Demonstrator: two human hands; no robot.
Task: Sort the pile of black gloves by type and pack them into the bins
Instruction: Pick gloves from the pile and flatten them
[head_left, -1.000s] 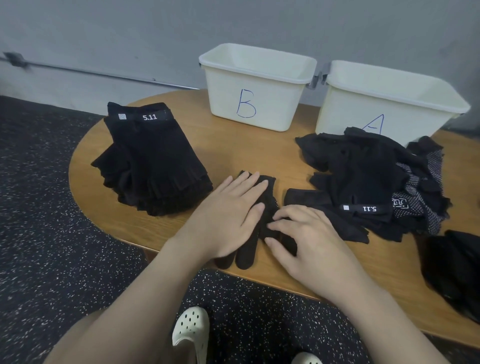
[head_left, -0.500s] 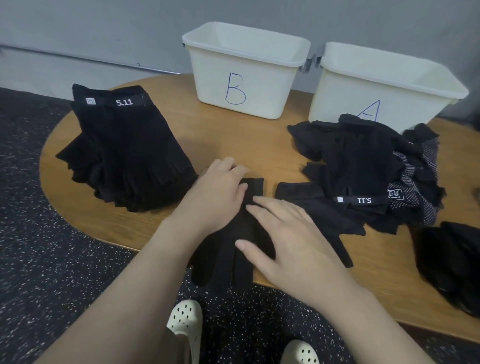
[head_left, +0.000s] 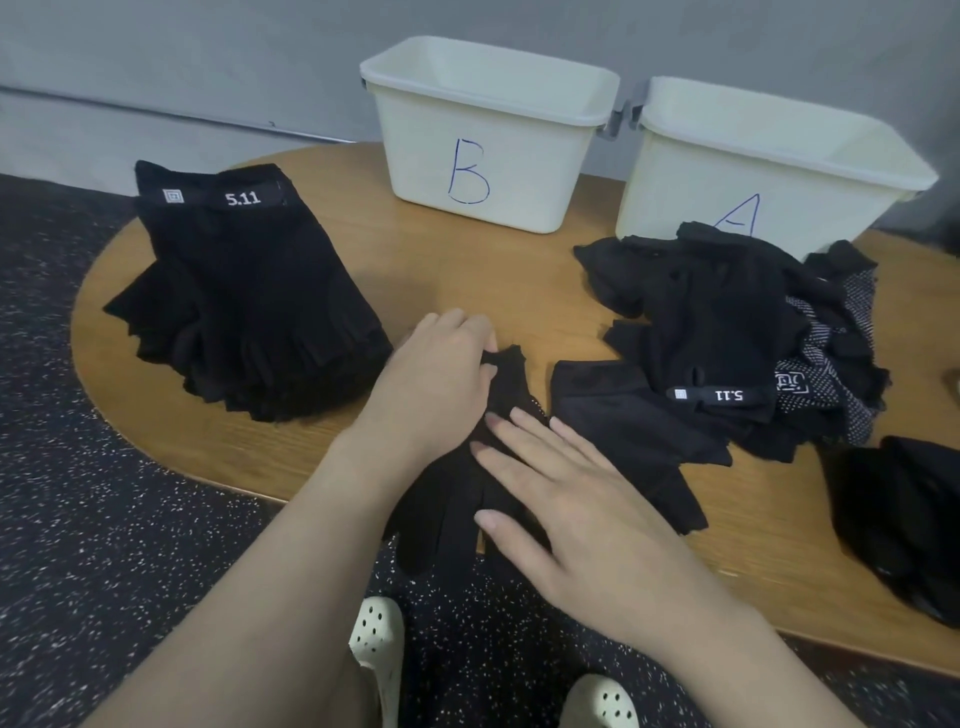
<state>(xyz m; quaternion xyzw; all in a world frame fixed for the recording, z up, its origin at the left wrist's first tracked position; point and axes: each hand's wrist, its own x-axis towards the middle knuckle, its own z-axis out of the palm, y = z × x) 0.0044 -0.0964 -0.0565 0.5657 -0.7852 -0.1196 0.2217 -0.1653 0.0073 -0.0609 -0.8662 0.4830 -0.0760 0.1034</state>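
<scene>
A black full-finger glove (head_left: 457, 499) lies at the table's front edge, its fingers hanging over the rim. My left hand (head_left: 441, 379) pinches the glove's cuff, which bunches under my fingertips. My right hand (head_left: 561, 499) lies flat on the glove with straight fingers. To the left sits a neat stack of fingerless gloves (head_left: 244, 306) marked 5.11. An unsorted pile of black gloves (head_left: 737, 332) lies on the right. Behind stand two white bins, bin B (head_left: 483, 135) and bin A (head_left: 769, 161).
The round wooden table (head_left: 467, 270) has a curved front edge close to my body. Another dark heap of gloves (head_left: 904, 514) rests at the right edge. Below the table are a speckled dark floor and my white perforated shoes (head_left: 376, 644).
The glove has slid toward me, its fingers now over the table edge. My left hand went from lying flat to pinching the cuff. My right hand flattened onto the glove.
</scene>
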